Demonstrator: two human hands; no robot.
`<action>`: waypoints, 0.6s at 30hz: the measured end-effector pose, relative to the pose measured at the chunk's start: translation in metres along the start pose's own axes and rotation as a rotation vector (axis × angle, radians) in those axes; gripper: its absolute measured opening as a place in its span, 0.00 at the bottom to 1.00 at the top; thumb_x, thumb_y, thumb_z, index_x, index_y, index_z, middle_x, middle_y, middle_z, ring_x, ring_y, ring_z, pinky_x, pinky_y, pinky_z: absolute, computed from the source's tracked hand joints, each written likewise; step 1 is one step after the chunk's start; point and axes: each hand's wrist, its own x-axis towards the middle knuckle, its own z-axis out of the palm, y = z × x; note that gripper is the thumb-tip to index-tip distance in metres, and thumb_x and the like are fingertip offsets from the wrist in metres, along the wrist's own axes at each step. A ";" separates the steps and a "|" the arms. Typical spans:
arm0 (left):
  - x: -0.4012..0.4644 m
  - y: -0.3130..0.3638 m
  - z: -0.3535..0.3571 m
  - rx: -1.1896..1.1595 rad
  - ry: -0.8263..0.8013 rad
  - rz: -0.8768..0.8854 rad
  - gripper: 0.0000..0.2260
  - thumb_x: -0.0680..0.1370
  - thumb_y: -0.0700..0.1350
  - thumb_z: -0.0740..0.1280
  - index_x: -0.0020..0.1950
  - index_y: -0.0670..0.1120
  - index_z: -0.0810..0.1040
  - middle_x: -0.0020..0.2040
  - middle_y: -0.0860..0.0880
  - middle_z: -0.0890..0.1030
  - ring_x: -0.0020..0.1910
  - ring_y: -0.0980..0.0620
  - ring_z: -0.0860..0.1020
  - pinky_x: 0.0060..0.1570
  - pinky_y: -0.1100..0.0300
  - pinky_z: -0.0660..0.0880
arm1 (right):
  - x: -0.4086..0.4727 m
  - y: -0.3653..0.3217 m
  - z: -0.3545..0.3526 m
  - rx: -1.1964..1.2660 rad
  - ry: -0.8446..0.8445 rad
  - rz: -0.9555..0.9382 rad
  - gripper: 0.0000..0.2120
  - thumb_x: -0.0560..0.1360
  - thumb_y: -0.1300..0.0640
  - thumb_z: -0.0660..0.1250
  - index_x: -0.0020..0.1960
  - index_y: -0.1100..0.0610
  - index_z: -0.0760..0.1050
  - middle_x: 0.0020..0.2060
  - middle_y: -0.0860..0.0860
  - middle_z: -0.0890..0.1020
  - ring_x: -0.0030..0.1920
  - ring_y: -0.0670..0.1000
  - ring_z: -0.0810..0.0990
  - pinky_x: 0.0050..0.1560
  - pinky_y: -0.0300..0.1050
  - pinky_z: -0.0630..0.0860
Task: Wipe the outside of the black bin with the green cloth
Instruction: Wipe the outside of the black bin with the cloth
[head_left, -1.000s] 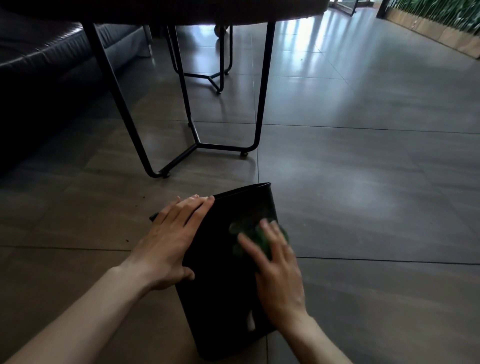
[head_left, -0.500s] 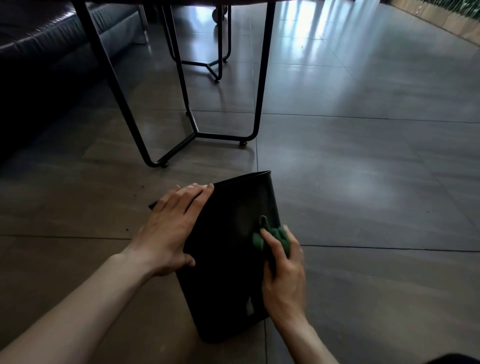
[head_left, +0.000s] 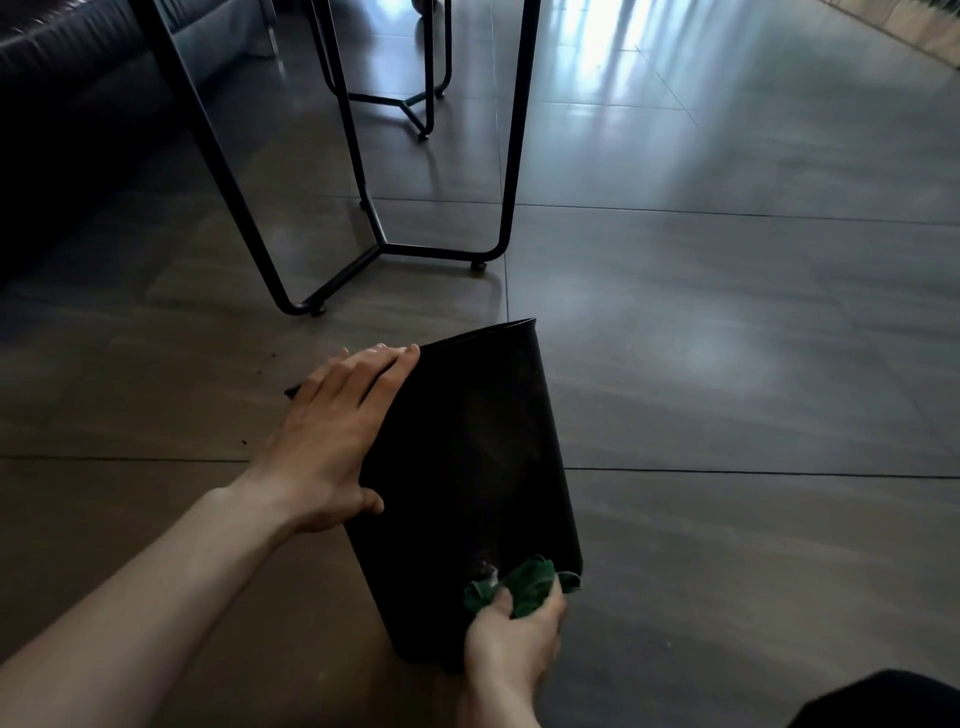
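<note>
The black bin (head_left: 467, 467) lies on its side on the tiled floor (head_left: 727, 364), open rim pointing away from the camera toward the black metal frame legs (head_left: 509, 156), closed base nearest the person.

Left hand (head_left: 332, 431): fingers straight and spread, palm flat against the left side of the bin near the rim. The thumb presses on the upper wall. It holds nothing; it only rests on the bin.

Right hand (head_left: 514, 639): fingers curled around the bunched green cloth (head_left: 524, 587), pressing it against the upper wall of the bin close to the base end. The fingertips are buried in the cloth and cannot be seen one by one.

Markings: a small pale patch (head_left: 488, 570) shows on the bin wall just beside the cloth; whether it is a label, dust or a reflection cannot be told. No writing can be read.

Visibility limits: the bin interior and its underside are hidden. A dark sofa (head_left: 78, 78) at upper left is cut off by the frame edge. A dark shape (head_left: 883, 701) at the lower right corner is too dim to identify. Small dark specks (head_left: 270, 356) lie on the floor left of the bin.
</note>
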 end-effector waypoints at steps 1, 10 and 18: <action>0.000 0.000 0.001 -0.003 0.006 0.003 0.69 0.52 0.61 0.83 0.82 0.49 0.45 0.78 0.51 0.57 0.80 0.49 0.54 0.79 0.50 0.50 | -0.003 -0.005 0.003 -0.015 0.026 0.016 0.30 0.82 0.62 0.66 0.80 0.49 0.61 0.70 0.61 0.69 0.69 0.62 0.72 0.69 0.51 0.70; 0.000 -0.001 0.002 -0.028 0.043 0.032 0.61 0.58 0.59 0.78 0.82 0.48 0.47 0.78 0.49 0.59 0.80 0.49 0.55 0.79 0.53 0.49 | -0.036 -0.059 0.035 -0.265 -0.093 -0.756 0.37 0.75 0.65 0.71 0.75 0.36 0.67 0.80 0.48 0.62 0.80 0.47 0.60 0.76 0.37 0.60; -0.001 -0.001 0.002 -0.021 0.067 0.076 0.57 0.62 0.58 0.75 0.82 0.47 0.48 0.78 0.49 0.58 0.80 0.48 0.55 0.79 0.53 0.49 | 0.052 -0.013 -0.001 -0.956 -0.242 -1.818 0.29 0.81 0.47 0.66 0.80 0.43 0.62 0.81 0.61 0.58 0.82 0.61 0.55 0.72 0.65 0.69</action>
